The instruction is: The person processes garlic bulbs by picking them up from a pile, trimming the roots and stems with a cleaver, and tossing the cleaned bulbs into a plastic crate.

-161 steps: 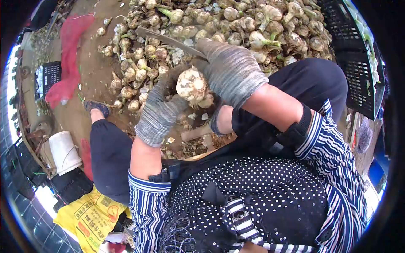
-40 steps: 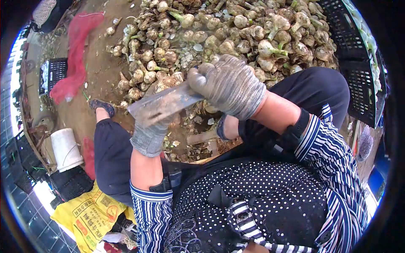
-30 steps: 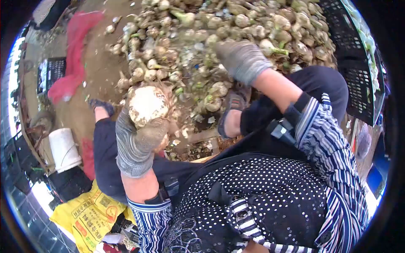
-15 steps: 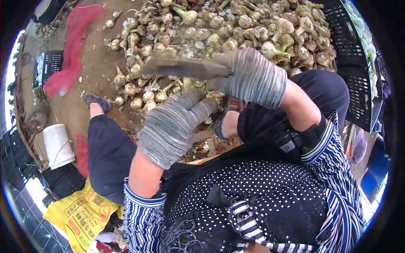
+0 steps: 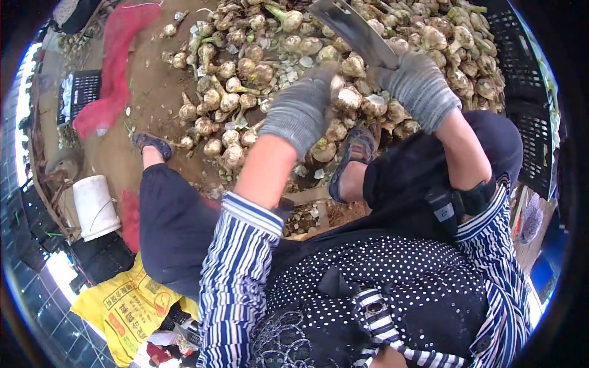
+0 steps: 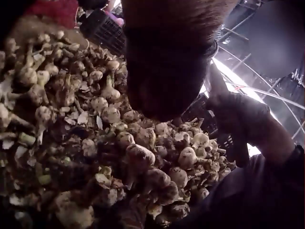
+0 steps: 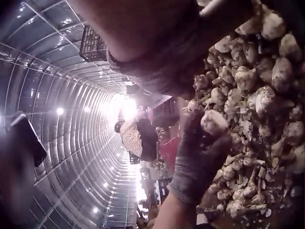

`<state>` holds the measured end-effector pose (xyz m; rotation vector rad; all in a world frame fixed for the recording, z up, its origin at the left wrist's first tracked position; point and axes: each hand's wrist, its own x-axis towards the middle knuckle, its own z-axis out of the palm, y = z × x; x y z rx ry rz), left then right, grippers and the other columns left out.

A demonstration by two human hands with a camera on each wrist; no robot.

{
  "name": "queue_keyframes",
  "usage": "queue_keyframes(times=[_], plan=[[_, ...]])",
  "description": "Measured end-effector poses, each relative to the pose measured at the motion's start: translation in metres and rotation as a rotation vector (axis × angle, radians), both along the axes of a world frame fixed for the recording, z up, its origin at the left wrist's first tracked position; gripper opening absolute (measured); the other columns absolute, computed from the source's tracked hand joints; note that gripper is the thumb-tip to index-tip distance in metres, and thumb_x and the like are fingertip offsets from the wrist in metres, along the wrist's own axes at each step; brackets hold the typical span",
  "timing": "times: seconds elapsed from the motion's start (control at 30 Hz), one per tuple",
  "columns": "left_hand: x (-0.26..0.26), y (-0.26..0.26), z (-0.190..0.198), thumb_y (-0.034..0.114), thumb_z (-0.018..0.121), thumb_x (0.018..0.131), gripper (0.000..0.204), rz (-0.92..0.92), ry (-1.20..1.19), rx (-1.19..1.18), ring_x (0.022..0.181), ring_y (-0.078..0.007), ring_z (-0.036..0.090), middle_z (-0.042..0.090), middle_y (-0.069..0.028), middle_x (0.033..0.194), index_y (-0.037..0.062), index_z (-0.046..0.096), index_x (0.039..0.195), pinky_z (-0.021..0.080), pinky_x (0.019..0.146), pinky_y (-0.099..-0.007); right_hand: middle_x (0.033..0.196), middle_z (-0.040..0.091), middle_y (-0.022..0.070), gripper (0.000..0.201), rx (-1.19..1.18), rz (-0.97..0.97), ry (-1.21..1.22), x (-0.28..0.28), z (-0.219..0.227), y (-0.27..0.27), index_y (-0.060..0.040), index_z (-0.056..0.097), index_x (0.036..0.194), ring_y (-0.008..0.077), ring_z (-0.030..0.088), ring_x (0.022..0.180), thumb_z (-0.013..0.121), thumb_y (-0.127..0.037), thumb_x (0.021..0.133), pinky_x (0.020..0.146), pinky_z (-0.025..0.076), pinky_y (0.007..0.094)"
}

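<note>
My gloved left hand reaches over the near side of the garlic heap, its fingers blurred in the head view. In the right wrist view that left hand holds a garlic bulb with a pale face at its fingers. A bulb with a white cut face shows just right of the fingertips in the head view. To the right, my gloved right hand grips a cleaver, its broad blade pointing up and left above the heap. The left wrist view shows the right hand raised.
Garlic bulbs with stems and loose skins spread across the ground ahead. A black crate stands at the right. Leftward lie red netting, a white bucket and a yellow sack. A sandalled foot is near the heap.
The left hand has moved from near the left knee, where it held garlic, up and right to the heap. The cleaver has swung up and right, away from the left hand.
</note>
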<state>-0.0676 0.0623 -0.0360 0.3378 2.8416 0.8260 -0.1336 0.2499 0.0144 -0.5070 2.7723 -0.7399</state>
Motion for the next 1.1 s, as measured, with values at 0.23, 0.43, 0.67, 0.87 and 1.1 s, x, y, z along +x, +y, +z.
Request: queue_keyframes(times=[0.23,0.43,0.67,0.87,1.1], plan=[[-0.005,-0.020,-0.063,0.002,0.067,0.070,0.053,0.237,-0.037,0.595,0.094,-0.0148,0.057,0.059,-0.0091,0.108,0.0043,0.049,0.121,0.049,0.078,-0.0269,0.080,0.065,0.0165,0.045,0.007,-0.073,-0.182,0.004,0.010,-0.016,-0.0034,0.059,0.106,0.0259,0.061,0.071,0.069,-0.034,0.075,0.067,0.048,0.0363],[0.037,-0.154,-0.110,0.020,0.071,0.068,0.047,0.849,-0.336,0.005,0.093,-0.0257,0.061,0.063,-0.0183,0.103,0.0044,0.058,0.110,0.049,0.081,-0.0356,0.073,0.064,0.0137,0.034,-0.150,0.025,0.018,0.013,0.010,-0.022,-0.0022,0.063,0.099,0.0233,0.060,0.064,0.067,-0.030,0.079,0.061,0.046,0.0356],[0.021,-0.186,-0.123,0.040,0.069,0.071,0.064,0.770,-0.698,-0.514,0.109,-0.0344,0.054,0.055,-0.0191,0.120,0.0025,0.053,0.120,0.045,0.092,-0.0402,0.071,0.062,0.0138,0.032,0.118,-0.018,-0.098,0.016,0.019,-0.036,-0.0045,0.064,0.097,0.0242,0.059,0.061,0.066,-0.031,0.079,0.060,0.046,0.0357],[0.028,-0.183,-0.122,0.044,0.068,0.069,0.069,0.699,-0.647,-0.460,0.117,-0.0322,0.049,0.051,-0.0182,0.126,0.0052,0.050,0.124,0.040,0.096,-0.0413,0.072,0.062,0.0165,0.037,0.078,-0.057,-0.144,0.016,0.014,-0.036,-0.0015,0.061,0.101,0.0254,0.059,0.063,0.066,-0.031,0.079,0.062,0.046,0.0355],[0.069,-0.216,-0.101,0.009,0.064,0.071,0.030,1.221,-0.417,1.032,0.066,-0.0161,0.058,0.060,-0.0052,0.082,0.0092,0.056,0.099,0.048,0.049,-0.0292,0.072,0.064,0.0118,0.038,0.071,-0.118,-0.256,0.015,0.018,-0.033,-0.0016,0.060,0.102,0.0176,0.057,0.063,0.068,-0.030,0.078,0.062,0.047,0.0326]])
